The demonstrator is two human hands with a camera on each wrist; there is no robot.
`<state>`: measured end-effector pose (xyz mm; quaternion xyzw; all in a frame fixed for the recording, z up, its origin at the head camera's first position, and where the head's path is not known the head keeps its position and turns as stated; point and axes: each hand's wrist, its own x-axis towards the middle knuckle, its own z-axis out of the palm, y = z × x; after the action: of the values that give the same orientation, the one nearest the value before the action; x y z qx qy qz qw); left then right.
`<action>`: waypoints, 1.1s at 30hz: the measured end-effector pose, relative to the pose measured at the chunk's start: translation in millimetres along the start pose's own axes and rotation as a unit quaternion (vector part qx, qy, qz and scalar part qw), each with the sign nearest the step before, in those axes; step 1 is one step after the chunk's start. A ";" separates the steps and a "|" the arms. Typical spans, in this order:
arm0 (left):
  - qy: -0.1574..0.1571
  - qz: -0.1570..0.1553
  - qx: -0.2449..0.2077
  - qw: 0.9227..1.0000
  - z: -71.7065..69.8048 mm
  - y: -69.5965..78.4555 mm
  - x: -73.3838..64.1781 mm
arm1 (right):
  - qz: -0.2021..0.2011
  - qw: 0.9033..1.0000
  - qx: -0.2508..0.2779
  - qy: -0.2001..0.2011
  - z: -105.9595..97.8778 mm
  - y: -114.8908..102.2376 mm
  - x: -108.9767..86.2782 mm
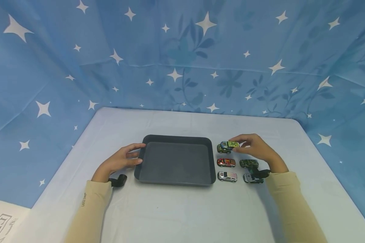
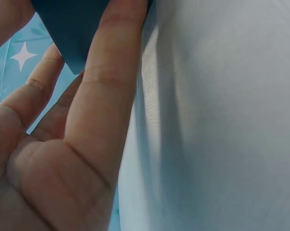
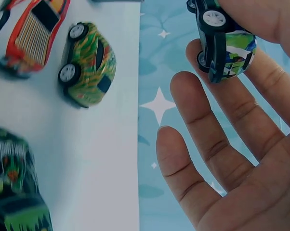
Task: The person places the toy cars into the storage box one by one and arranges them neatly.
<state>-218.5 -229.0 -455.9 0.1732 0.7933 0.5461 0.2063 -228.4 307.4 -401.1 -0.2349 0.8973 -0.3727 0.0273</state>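
Note:
My right hand (image 1: pixel 255 148) pinches a blue and yellow-green toy car (image 1: pixel 230 145) between thumb and fingers, above a camouflage toy car (image 1: pixel 223 149). In the right wrist view the held car (image 3: pixel 236 55) shows its wheels, and the other fingers spread out beneath it. At the left side of the dark grey tray (image 1: pixel 176 184), my left hand (image 1: pixel 120 160) touches the rim with fairly straight fingers. The left wrist view shows its fingers against the tray's dark wall (image 2: pixel 72 33).
Right of the tray lie a red-orange toy car (image 1: pixel 226 162), a white one (image 1: pixel 227 176), a dark green one (image 1: pixel 248 163) and a silver-grey one (image 1: pixel 253 178), partly under the right wrist camera. A blue star-patterned curtain (image 1: pixel 182 50) stands behind the white table (image 1: pixel 182 216).

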 end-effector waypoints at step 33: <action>0.000 -0.010 -0.011 1.000 -1.4 -4.1 1.5 | -0.048 0.998 0.043 -0.027 34.6 -23.8 27.5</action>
<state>-220.7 -230.8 -459.5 0.1629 0.7891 0.5525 0.2134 -235.5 258.0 -406.4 -0.2861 0.8673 -0.4050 0.0440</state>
